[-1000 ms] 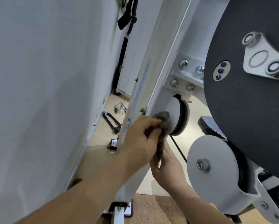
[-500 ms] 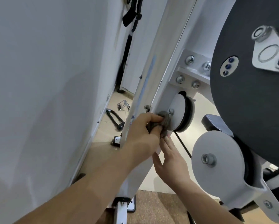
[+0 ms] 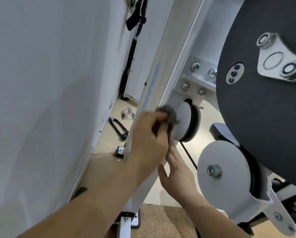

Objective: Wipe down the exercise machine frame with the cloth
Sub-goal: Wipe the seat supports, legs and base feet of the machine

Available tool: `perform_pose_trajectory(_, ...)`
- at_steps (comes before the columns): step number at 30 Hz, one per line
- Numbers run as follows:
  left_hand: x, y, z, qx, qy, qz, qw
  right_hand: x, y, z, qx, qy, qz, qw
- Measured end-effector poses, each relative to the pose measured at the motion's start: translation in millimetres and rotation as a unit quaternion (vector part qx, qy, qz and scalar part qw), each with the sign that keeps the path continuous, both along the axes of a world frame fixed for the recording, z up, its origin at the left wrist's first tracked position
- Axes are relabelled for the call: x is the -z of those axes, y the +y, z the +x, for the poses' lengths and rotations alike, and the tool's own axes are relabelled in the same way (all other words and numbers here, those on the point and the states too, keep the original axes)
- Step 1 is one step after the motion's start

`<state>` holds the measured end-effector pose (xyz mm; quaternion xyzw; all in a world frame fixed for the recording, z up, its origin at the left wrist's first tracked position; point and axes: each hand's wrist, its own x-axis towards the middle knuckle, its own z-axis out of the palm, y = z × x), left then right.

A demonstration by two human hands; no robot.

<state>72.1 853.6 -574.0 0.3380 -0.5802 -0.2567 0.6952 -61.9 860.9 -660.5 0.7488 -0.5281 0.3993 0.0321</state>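
Now the left hand (image 3: 149, 140) has bunched the dark grey crumpled cloth (image 3: 169, 114) higher up the white metal exercise machine frame (image 3: 162, 66), its fingers (image 3: 161, 115) curled round it. The right hand (image 3: 176, 170) has let go and lies straight-fingered below. Wiping seems to be moving upward. The cloth looks wadded and sits at the frame's edge, just beside the small round white pulley (image 3: 185, 121).

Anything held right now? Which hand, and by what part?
Left hand grips the grey cloth around its bunched middle, wad pressed against the white frame. Right hand lies open below, gripping nothing.
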Motion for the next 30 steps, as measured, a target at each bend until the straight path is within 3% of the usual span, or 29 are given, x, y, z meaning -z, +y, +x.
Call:
perform_pose_trajectory(3,-36,-31,-6,0.004,-0.035,-0.069,0.997,-2,-4,-2,0.026,-0.034,-0.007,0.999)
perform_pose_trajectory(5,-39,-32,-22,0.020,-0.054,-0.067,0.996,-4,-2,-1,0.011,-0.034,0.007,0.999)
perform_pose_trajectory(10,-10,-12,-12,0.036,-0.062,-0.089,0.993,-11,1,-1,0.024,0.006,0.058,0.998)
perform_pose_trajectory(12,3,-2,-1,0.058,-0.107,-0.108,0.987,-13,7,-4,0.028,0.073,0.113,0.990)
perform_pose_trajectory(14,28,-2,10,0.082,-0.166,-0.085,0.979,-19,11,-5,0.004,0.075,0.126,0.989)
perform_pose_trajectory(16,54,-7,23,0.062,-0.203,-0.004,0.977,-26,10,-5,-0.008,0.025,0.103,0.994)
perform_pose_trajectory(18,75,-6,31,0.003,-0.193,0.072,0.979,-20,5,-10,-0.048,0.016,0.040,0.998)
perform_pose_trajectory(21,68,3,31,-0.015,-0.147,0.112,0.983,-21,6,-4,-0.058,-0.010,0.044,0.997)
perform_pose_trajectory(25,12,4,20,0.001,-0.054,0.077,0.996,-18,20,6,-0.042,-0.016,0.054,0.998)
perform_pose_trajectory(30,9,18,-7,0.085,-0.075,0.062,0.992,-39,45,9,-0.070,-0.044,0.145,0.986)
